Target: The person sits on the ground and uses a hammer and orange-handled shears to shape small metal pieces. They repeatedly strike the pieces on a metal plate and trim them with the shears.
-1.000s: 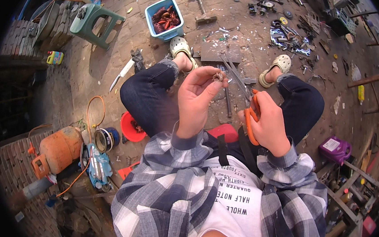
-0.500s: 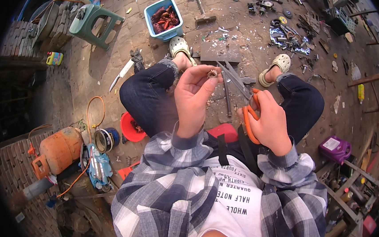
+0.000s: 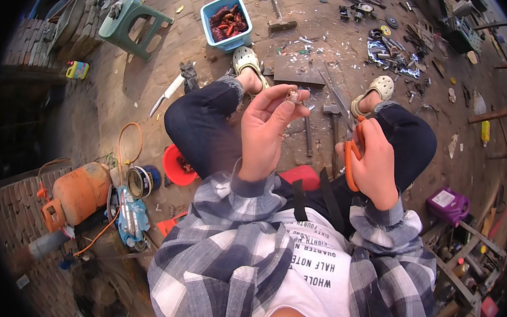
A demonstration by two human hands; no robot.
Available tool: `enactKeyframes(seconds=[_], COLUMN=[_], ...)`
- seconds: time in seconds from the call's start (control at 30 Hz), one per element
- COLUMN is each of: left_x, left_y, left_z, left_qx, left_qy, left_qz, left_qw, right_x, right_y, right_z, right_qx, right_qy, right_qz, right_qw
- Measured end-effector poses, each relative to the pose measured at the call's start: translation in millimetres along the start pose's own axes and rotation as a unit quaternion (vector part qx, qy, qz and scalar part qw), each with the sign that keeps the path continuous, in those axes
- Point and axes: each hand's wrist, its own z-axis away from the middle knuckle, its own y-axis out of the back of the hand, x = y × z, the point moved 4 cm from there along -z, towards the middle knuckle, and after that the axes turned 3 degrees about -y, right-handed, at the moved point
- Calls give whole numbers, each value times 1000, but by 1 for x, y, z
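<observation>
We hold our left hand point(image 3: 266, 127) up over the ground between our bent knees, its thumb and fingertips pinched together around a small brownish piece point(image 3: 293, 95), too small to name, while the palm behind stays hollow. Our right hand point(image 3: 374, 156) is curled closed around the orange handles of a pair of scissors point(image 3: 351, 160), whose long metal blades point up and to the left, near the left fingertips but apart from the piece. Below the blades lie a hammer point(image 3: 332, 109) and a dark metal plate point(image 3: 299, 71), the plate lying between our pale clogs point(image 3: 246, 58). Just beyond the left clog stands a blue tub point(image 3: 234, 43) holding dark red, crayfish-like pieces, and near our left thigh sits a red bowl point(image 3: 171, 173) with some dark bits in it. A kitchen knife point(image 3: 174, 86) lies on the ground outside our left knee, with a green stool point(image 3: 114, 25) farther off. At our left we also have an orange gas cylinder point(image 3: 81, 195), and at our right a purple jug point(image 3: 447, 205).
</observation>
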Motion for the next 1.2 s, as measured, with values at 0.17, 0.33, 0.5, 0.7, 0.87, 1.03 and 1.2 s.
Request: enactKeyframes(seconds=[0.17, 0.33, 0.5, 0.7, 0.87, 1.03, 1.2], left_x=[-3, 2, 0, 1, 0, 0, 1], left_y=[2, -1, 3, 5, 4, 5, 0], left_z=[0, 1, -1, -3, -1, 0, 1], left_qx=[16, 10, 17, -19, -24, -18, -58], left_qy=[-19, -43, -41, 33, 24, -38, -82], left_qz=[21, -6, -8, 51, -20, -106, -157], left_qw=[999, 999, 999, 998, 999, 993, 983], right_x=[-18, -20, -19, -13, -18, -12, -21], right_y=[-8, -11, -15, -12, -6, -23, -37], right_z=[5, 2, 3, 3, -4, -10, -19], right_qx=[-9, 29, -27, -20, -33, -77, -46], right_qy=[46, 52, 12, 13, 11, -40, -83], right_qz=[13, 49, 18, -14, -27, -247, -457], right_qw=[999, 997, 999, 1000, 999, 965, 884])
